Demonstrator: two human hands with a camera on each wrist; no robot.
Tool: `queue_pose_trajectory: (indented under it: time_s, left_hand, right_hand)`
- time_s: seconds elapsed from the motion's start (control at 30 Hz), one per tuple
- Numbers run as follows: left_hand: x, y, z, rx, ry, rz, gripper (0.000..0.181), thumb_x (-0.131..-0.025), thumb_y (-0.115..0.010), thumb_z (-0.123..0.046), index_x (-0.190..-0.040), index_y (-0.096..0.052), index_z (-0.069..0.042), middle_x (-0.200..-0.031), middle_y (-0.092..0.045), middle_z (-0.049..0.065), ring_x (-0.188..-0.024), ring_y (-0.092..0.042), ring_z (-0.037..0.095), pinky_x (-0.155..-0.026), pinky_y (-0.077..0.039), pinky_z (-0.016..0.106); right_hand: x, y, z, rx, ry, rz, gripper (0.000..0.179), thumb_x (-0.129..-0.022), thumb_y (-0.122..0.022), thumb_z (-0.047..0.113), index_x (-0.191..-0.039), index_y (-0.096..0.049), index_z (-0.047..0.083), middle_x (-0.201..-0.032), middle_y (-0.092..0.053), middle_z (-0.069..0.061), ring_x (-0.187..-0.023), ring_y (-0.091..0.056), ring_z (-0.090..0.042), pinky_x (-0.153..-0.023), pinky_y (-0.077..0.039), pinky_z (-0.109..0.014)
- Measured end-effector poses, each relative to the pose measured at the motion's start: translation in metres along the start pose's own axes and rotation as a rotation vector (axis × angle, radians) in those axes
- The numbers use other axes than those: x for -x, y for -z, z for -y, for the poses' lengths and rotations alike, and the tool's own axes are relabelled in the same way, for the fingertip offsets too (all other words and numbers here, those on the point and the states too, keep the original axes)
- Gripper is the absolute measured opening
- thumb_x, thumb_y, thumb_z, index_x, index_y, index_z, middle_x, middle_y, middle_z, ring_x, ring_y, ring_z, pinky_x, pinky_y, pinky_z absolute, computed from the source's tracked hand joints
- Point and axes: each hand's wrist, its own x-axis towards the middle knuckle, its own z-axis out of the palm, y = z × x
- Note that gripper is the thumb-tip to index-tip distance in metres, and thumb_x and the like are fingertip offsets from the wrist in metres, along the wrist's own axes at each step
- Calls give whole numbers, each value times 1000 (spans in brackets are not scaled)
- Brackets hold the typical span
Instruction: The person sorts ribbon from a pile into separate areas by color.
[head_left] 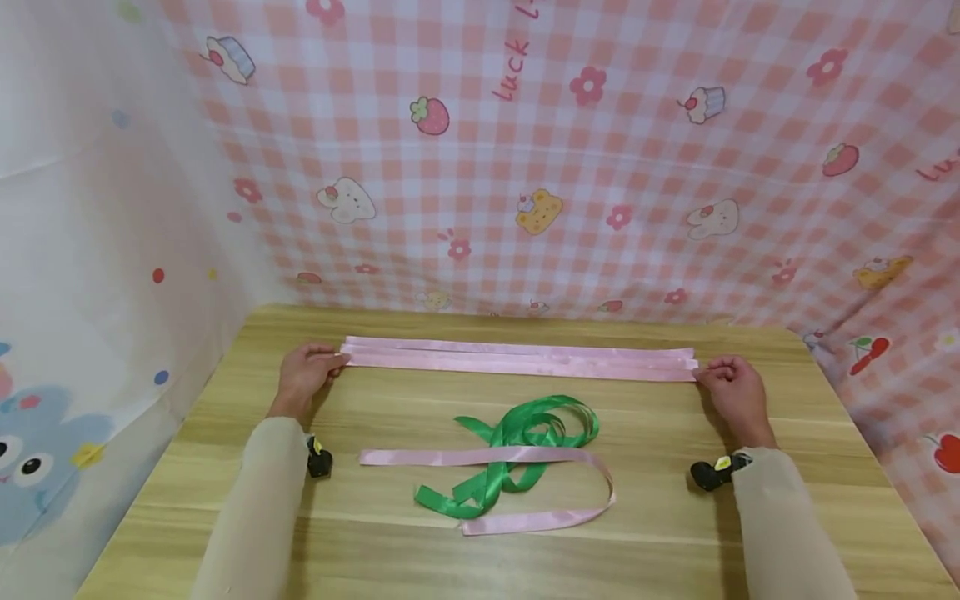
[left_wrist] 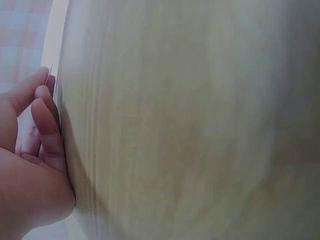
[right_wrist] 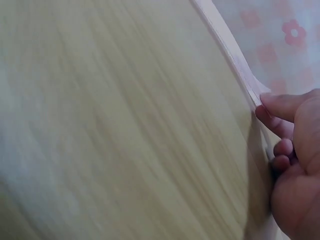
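Pink satin ribbon [head_left: 517, 361] lies in long parallel strips across the far part of the table, stretched straight from left to right. At its left end my left hand [head_left: 306, 377] pinches the ribbon between thumb and forefinger; the left wrist view shows that pinch at the ribbon's tip [left_wrist: 55, 45]. My right hand [head_left: 738, 396] pinches the right end the same way, and in the right wrist view the ribbon [right_wrist: 227, 42] runs away from the thumb and finger. The other fingers of both hands are curled near the tabletop.
Nearer on the wooden table [head_left: 360, 542] lies a loosely heaped green ribbon [head_left: 517, 425]. Another pink ribbon [head_left: 442, 457] crosses over it and bends back in a U. A pink checked cloth [head_left: 480, 167] hangs behind the table, with a white cloth [head_left: 97, 208] at the left.
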Motion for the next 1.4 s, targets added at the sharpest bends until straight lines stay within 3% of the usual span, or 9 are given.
queue_pose_trajectory:
  time_s: [0.33,0.73,1.07,1.2,1.3,1.4]
  left_hand:
    - [4,3,-5,65,92,-47,47,-86,-78,-11,-124,-53,1,-64,-63,-11,-54,-56,-1,-49,-45,13]
    - [9,8,-9,74,80,-32,50,-88,-75,-10,-128,-49,3,-71,-64,-9,-58,-58,-1,-53,-48,12]
    - [7,8,-9,123,85,-28,49,-88,-75,-9,-127,-49,2,-71,-65,-8,-57,-58,0,-52,-48,13]
    - [7,7,-8,184,92,-24,49,-88,-74,-6,-129,-48,3,-76,-65,-6,-61,-59,2,-55,-49,14]
    - [8,8,-8,215,99,-24,52,-89,-72,-7,-133,-46,2,-78,-64,-6,-63,-59,2,-58,-51,15]
    - [11,9,-11,169,59,-27,55,-91,-71,-11,-137,-44,2,-80,-63,-9,-63,-58,1,-58,-51,16]
  right_hand:
    - [3,-6,14,102,-86,-33,30,-92,-71,20,-108,-56,0,-71,-53,21,-66,-49,4,-62,-40,-16]
    - [-3,-11,16,80,-88,-83,30,-89,-74,17,-105,-56,0,-65,-50,27,-62,-48,9,-61,-39,-15]
    - [-3,-12,19,88,-113,-90,32,-89,-74,22,-105,-55,1,-67,-51,22,-63,-47,4,-61,-38,-17]
    - [0,-8,18,73,-119,-46,46,-90,-73,27,-119,-49,0,-75,-54,15,-68,-49,1,-65,-40,-18]
    - [4,-1,16,67,-137,25,64,-92,-71,34,-135,-36,1,-89,-58,6,-72,-51,-1,-69,-42,-19]
    - [6,7,17,74,-149,82,73,-93,-67,40,-142,-27,2,-102,-56,-4,-77,-53,-5,-68,-44,-20]
